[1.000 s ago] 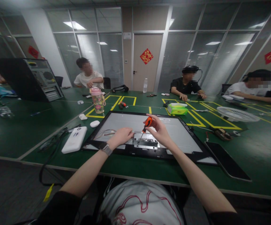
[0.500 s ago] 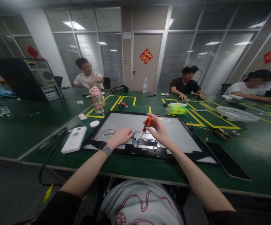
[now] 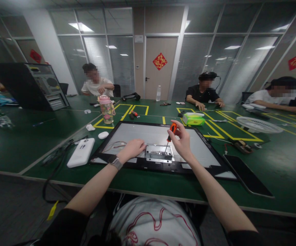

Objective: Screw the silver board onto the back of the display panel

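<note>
An orange-and-black screwdriver [image 3: 172, 132] is gripped at its handle by my right hand [image 3: 182, 140]. It stands nearly upright, its thin shaft reaching down to the right part of a silver metal bracket [image 3: 154, 149]. At the bracket's left end rests my left hand [image 3: 132, 150], fingers curled together and fingertips against the edge; the grip underneath is partly hidden. The bracket sits near the front edge of a flat panel with a black frame and pale grey back [image 3: 140, 131]. Thin wires [image 3: 116, 144] lie on the panel left of my left hand.
A white power bank [image 3: 81, 153] and white earbud case [image 3: 103, 135] lie left of the panel, behind them a pink-lidded bottle [image 3: 107, 111]. Right are a black phone [image 3: 247, 174] and a green packet [image 3: 193, 119]. Several people sit around the green table [image 3: 137, 186].
My right hand has moved the screwdriver rightward along the bracket, from its left part to its right part, and the tool now stands more upright. My left hand has stayed in place.
</note>
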`<state>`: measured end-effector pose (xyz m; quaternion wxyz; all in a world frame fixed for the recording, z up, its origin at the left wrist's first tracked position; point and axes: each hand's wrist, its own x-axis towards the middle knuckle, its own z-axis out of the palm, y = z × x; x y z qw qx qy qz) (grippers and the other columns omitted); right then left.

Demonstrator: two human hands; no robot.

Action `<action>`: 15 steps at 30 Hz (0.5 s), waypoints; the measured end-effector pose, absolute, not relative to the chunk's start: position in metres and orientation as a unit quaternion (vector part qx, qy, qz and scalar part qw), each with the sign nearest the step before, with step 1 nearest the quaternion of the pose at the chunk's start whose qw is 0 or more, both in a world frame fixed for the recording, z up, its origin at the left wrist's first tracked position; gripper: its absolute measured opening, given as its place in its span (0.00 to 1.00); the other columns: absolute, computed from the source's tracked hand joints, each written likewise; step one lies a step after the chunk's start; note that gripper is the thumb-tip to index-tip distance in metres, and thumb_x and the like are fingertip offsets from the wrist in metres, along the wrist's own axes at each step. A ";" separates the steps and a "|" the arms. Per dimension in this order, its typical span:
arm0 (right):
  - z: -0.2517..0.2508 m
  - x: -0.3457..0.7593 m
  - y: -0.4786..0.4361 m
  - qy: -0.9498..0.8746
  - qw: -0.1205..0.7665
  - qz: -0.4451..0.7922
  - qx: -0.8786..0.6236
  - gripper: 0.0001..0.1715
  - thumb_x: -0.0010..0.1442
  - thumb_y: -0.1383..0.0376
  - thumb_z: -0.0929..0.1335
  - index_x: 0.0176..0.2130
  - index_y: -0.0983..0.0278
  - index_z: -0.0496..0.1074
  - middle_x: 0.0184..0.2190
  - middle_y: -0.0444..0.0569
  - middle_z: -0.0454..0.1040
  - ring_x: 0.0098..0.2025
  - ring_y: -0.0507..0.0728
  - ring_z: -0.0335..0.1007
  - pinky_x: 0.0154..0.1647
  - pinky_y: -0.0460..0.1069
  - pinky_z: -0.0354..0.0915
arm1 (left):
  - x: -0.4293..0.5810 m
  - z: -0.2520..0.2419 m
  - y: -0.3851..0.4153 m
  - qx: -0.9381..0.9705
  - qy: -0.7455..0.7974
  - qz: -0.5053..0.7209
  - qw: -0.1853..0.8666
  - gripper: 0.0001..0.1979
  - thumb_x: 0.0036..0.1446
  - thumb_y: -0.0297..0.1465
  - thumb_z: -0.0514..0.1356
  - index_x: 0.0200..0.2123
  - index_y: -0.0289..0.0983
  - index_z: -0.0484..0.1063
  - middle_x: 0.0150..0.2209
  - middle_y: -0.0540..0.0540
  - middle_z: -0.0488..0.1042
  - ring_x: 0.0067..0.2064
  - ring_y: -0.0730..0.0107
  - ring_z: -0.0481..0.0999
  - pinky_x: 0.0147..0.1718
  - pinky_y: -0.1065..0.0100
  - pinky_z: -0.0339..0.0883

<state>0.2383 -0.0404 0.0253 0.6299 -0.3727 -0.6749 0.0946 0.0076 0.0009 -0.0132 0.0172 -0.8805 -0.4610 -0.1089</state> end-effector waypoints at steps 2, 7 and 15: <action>0.025 0.238 -0.040 -0.679 0.628 0.059 -0.375 0.20 0.60 0.63 0.67 0.52 0.60 0.66 0.35 0.47 0.70 0.28 0.52 0.66 0.29 0.48 0.68 | 0.007 -0.014 0.002 -0.881 -0.461 -0.107 0.019 0.17 0.65 0.38 0.47 0.33 0.36 0.71 0.35 0.42 0.76 0.37 0.62 0.74 0.34 0.67 0.62; 0.020 0.236 -0.038 -0.712 0.598 0.021 -0.368 0.19 0.61 0.64 0.66 0.52 0.60 0.67 0.33 0.47 0.67 0.29 0.52 0.64 0.27 0.47 0.67 | 0.008 -0.014 0.002 -0.878 -0.468 -0.100 0.022 0.18 0.65 0.38 0.46 0.33 0.36 0.71 0.35 0.42 0.76 0.36 0.62 0.74 0.34 0.67 0.62; 0.016 0.234 -0.038 -0.726 0.581 0.011 -0.368 0.18 0.61 0.64 0.66 0.52 0.60 0.67 0.33 0.48 0.67 0.29 0.52 0.64 0.27 0.47 0.67 | 0.008 -0.013 0.002 -0.880 -0.463 -0.106 0.022 0.18 0.65 0.38 0.46 0.33 0.36 0.71 0.35 0.42 0.76 0.36 0.62 0.74 0.34 0.67 0.61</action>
